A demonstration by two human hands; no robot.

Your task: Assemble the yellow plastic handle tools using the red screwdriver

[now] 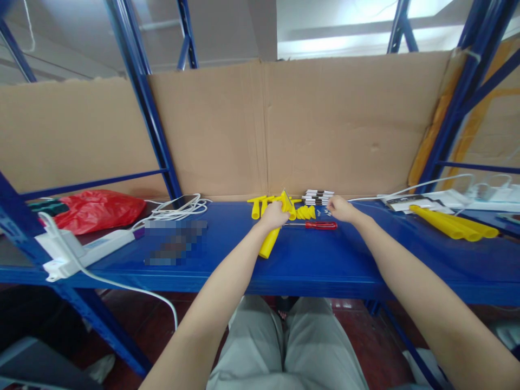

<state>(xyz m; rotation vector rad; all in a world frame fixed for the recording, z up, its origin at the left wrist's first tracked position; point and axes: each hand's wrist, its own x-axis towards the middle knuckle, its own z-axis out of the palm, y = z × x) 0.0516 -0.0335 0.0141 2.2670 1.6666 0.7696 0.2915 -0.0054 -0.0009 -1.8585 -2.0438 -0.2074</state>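
My left hand (275, 215) is closed around a yellow tool (269, 245) with a tube-like handle; its head points up towards the cardboard. My right hand (340, 209) is closed beside some small metal pieces (324, 213) on the blue shelf; whatever its fingers pinch is too small to make out. Between the hands lies a screwdriver (321, 225) with a red handle, pointing left. Behind it are small yellow wedge-shaped pieces (305, 212) and a stack of white and dark packets (318, 197). More yellow parts (255, 208) stand behind my left hand.
A cardboard sheet (325, 124) rises behind the blue shelf (227, 238). At left are a red bag (99, 210), white cables (179, 210) and a power strip (101, 246). Yellow tubes (450, 223) lie at right near another white strip (487, 200). Blue posts (152, 119) flank the area.
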